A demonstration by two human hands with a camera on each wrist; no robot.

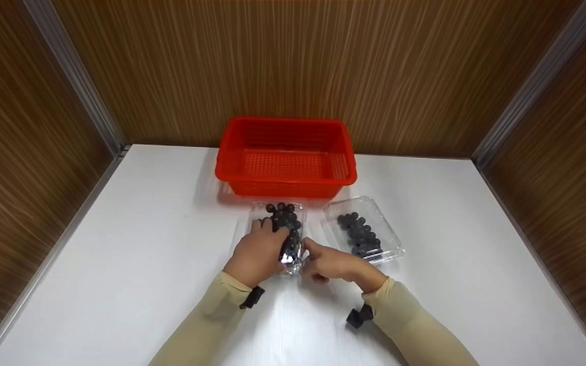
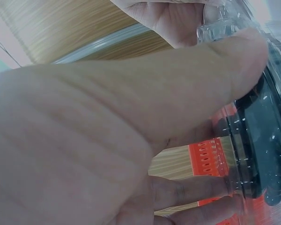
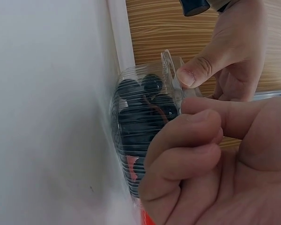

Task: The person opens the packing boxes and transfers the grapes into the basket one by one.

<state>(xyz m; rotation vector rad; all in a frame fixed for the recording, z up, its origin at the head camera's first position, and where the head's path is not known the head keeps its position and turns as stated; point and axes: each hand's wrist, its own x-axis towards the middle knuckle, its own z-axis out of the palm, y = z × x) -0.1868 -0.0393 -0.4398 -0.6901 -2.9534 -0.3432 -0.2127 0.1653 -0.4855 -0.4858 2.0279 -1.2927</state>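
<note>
A clear plastic clamshell box (image 1: 257, 207) of dark grapes (image 1: 284, 217) lies on the white table in front of me. My left hand (image 1: 256, 253) reaches over it from the left and grips it, fingers on the far part and thumb at the near rim. At the near right edge my right hand (image 1: 331, 262) pinches the rim, its other fingers curled. In the right wrist view the left thumb presses the box's rim (image 3: 172, 70) beside my right fingertips, and dark grapes (image 3: 133, 122) show through the ribbed wall.
A second clear box (image 1: 385, 229) with a bunch of dark grapes (image 1: 359, 231) sits to the right, turned at an angle. Behind both stands a red plastic basket (image 1: 285, 189) with a perforated bottom. Wood-grain panels (image 1: 293, 61) enclose the table at the back and sides.
</note>
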